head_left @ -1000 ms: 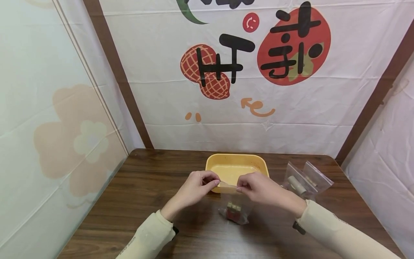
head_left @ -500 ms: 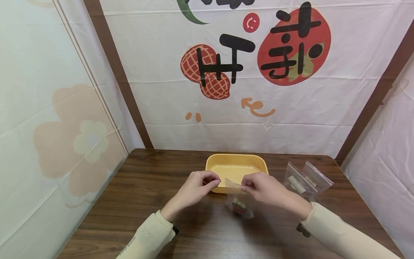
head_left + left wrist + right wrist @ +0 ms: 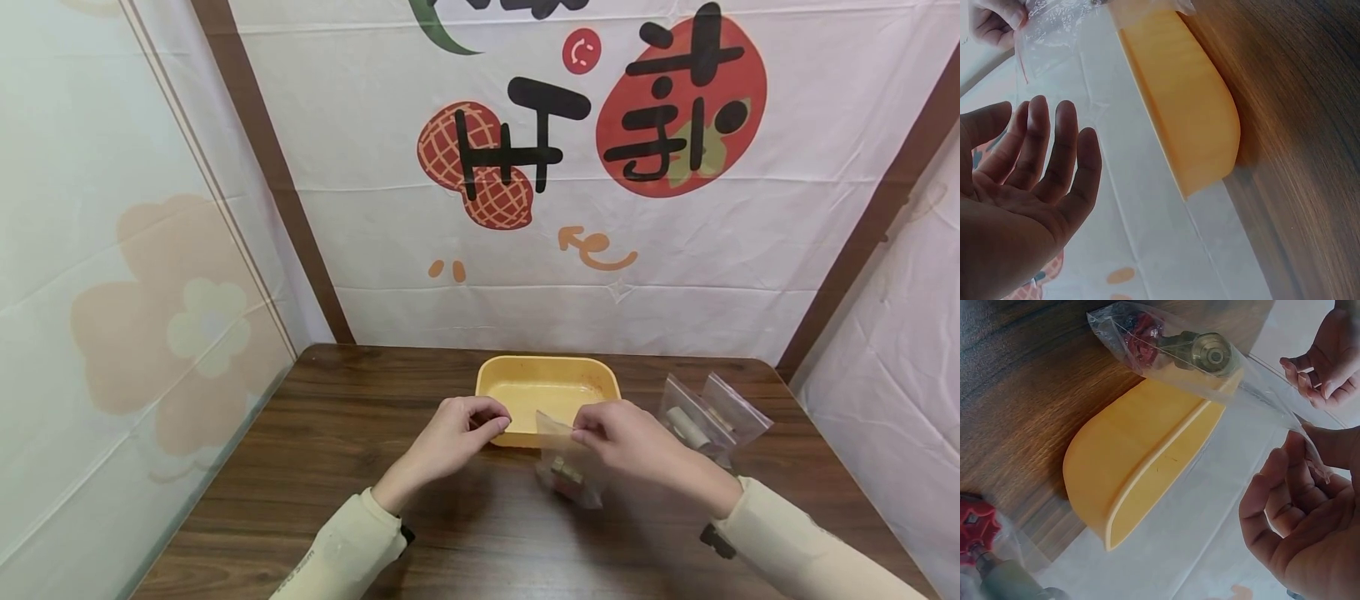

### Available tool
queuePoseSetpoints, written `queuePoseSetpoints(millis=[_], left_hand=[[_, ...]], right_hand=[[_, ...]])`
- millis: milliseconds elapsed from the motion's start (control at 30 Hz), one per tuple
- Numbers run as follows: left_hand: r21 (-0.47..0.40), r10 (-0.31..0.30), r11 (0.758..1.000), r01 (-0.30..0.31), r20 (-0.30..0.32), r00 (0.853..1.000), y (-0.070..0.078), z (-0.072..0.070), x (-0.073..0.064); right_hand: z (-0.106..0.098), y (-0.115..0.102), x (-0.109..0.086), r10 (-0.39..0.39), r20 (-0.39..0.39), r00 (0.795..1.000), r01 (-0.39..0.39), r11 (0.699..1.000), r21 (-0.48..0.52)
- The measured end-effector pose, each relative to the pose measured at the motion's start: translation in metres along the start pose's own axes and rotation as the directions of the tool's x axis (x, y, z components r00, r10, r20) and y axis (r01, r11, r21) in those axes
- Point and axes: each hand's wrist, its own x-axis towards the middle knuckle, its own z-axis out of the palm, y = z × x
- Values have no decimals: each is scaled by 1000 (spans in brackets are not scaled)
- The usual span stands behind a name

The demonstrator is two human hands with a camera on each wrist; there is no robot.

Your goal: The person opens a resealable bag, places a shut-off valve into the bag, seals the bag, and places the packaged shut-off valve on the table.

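Note:
My right hand [image 3: 618,433] pinches the top edge of a clear zip bag [image 3: 557,437] between thumb and fingers. The bag hangs down in front of the yellow basin [image 3: 491,379]. Inside it, the right wrist view shows a brass valve [image 3: 1213,355] with a red handwheel [image 3: 1143,339]. My left hand [image 3: 1038,178] holds nothing; its fingers are loosely bent and its palm shows in the left wrist view. In the head view it hovers by the basin's near left corner, apart from the bag.
Two more zip bags [image 3: 731,408] lie on the wooden table [image 3: 360,400] to the right of the basin. One holds a pale cylindrical body [image 3: 1010,581] with a red handwheel [image 3: 977,526]. A printed white cloth wall [image 3: 375,308] rises behind the table.
A second ago both hands held the bag's top edge. My left hand has let go and stayed in place, while my right hand has moved right with the bag, which now hangs tilted.

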Motion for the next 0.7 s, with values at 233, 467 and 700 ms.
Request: queuePoseSetpoints(millis=[233,467,700], left_hand=[[-9,19,1000,-19,3,1000,-1,3,1],[-14,1,1000,-1,3,1000,1,3,1],[-15,27,1000,-27,0,1000,0,3,1]], right_hand=[[-2,2,-8,24,-42,999,-24,1000,-3],[-5,9,-17,26,-70,997,-25,999,25],[-9,14,-27,81,-67,994,-78,996,47]])
